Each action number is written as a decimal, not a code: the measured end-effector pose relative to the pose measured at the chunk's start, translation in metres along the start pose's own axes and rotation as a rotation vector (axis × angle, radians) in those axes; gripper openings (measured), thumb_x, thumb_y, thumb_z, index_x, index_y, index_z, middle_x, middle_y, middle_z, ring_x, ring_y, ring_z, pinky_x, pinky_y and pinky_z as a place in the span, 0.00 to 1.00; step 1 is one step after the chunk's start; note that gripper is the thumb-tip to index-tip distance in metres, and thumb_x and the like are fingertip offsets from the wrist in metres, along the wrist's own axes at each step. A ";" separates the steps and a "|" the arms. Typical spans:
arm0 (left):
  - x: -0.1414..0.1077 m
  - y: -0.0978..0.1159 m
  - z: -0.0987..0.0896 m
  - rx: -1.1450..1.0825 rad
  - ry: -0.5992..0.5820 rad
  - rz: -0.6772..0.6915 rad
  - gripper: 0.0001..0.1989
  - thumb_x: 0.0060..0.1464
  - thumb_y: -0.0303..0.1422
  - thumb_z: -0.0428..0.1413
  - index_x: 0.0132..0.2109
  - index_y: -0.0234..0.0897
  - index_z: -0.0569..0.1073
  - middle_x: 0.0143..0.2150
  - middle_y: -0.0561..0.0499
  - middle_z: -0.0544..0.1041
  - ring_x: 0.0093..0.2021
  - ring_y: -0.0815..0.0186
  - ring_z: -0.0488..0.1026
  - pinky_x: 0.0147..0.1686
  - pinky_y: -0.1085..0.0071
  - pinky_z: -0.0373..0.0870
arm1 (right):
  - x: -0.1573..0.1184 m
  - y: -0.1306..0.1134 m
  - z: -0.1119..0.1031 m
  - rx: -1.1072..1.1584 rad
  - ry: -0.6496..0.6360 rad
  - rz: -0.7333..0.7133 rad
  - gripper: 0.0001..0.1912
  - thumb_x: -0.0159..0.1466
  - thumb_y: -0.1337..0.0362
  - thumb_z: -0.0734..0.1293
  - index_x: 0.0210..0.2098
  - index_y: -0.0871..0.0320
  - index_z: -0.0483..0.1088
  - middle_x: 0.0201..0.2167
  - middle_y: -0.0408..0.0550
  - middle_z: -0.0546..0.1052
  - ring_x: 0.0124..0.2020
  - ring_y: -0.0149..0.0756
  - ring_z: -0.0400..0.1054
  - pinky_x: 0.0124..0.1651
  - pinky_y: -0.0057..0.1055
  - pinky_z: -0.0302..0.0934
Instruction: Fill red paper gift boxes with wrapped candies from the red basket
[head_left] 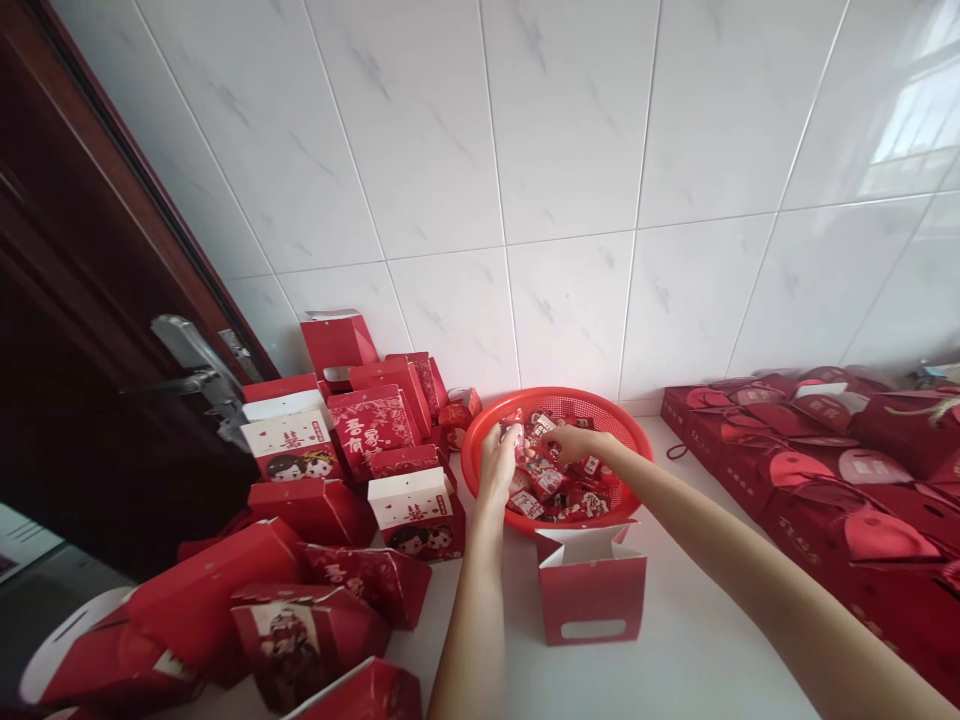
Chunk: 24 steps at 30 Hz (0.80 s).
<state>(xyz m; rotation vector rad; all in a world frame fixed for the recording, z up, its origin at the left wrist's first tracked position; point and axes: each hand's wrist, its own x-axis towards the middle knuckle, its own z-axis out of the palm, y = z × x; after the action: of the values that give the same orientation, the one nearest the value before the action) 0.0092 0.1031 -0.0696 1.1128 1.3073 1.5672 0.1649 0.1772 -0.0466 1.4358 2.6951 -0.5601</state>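
Wrapped candies [551, 485] in red and white packets fill a red plastic basket [637, 440] by the wall. Over its left side, my left hand [498, 455] is closed around a small red-and-white candy packet [517, 440]. My right hand [574, 443] reaches down among the candies, its fingers curled together. What it pinches, if anything, is too small to make out. Between my forearms, just in front of the basket, a red box [592, 600] stands upright with its white-lined top open and a slot low on its side.
Several red gift boxes [375, 430], some printed with cartoon faces, crowd the left side. At right are rows of dark red boxes [810, 490] with petal-like tops. A tiled wall [570, 180] rises behind; a dark door [90, 300] with a metal handle is at far left.
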 end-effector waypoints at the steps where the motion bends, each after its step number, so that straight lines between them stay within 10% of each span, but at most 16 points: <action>1: 0.000 0.000 0.000 -0.003 -0.009 0.002 0.11 0.50 0.42 0.56 0.29 0.41 0.68 0.22 0.56 0.70 0.24 0.66 0.70 0.29 0.70 0.67 | 0.002 -0.003 0.001 -0.018 -0.028 0.000 0.23 0.52 0.71 0.74 0.47 0.52 0.77 0.43 0.49 0.79 0.43 0.44 0.74 0.36 0.27 0.64; 8: -0.003 0.003 0.002 -0.026 -0.039 -0.022 0.11 0.50 0.42 0.57 0.29 0.40 0.68 0.20 0.56 0.71 0.22 0.66 0.70 0.25 0.71 0.65 | -0.007 0.005 -0.006 -0.086 -0.105 0.067 0.18 0.52 0.62 0.77 0.42 0.55 0.75 0.42 0.49 0.77 0.41 0.44 0.73 0.32 0.28 0.61; 15: -0.005 0.006 0.001 -0.024 -0.039 0.004 0.12 0.50 0.41 0.58 0.27 0.40 0.67 0.20 0.56 0.70 0.23 0.67 0.70 0.28 0.71 0.66 | -0.027 0.030 -0.029 -0.156 -0.115 0.136 0.12 0.46 0.75 0.74 0.30 0.58 0.74 0.34 0.50 0.78 0.43 0.50 0.74 0.37 0.32 0.64; 24: -0.006 0.006 0.003 -0.020 -0.058 -0.005 0.12 0.48 0.43 0.57 0.29 0.40 0.68 0.22 0.57 0.71 0.23 0.67 0.69 0.28 0.70 0.65 | 0.009 -0.003 0.010 -0.029 -0.042 0.000 0.13 0.42 0.71 0.78 0.21 0.57 0.71 0.22 0.43 0.74 0.27 0.40 0.72 0.30 0.30 0.66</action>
<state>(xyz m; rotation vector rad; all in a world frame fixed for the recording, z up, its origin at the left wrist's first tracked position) 0.0132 0.0977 -0.0642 1.1339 1.2524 1.5296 0.1561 0.1790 -0.0566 1.4008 2.6601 -0.5431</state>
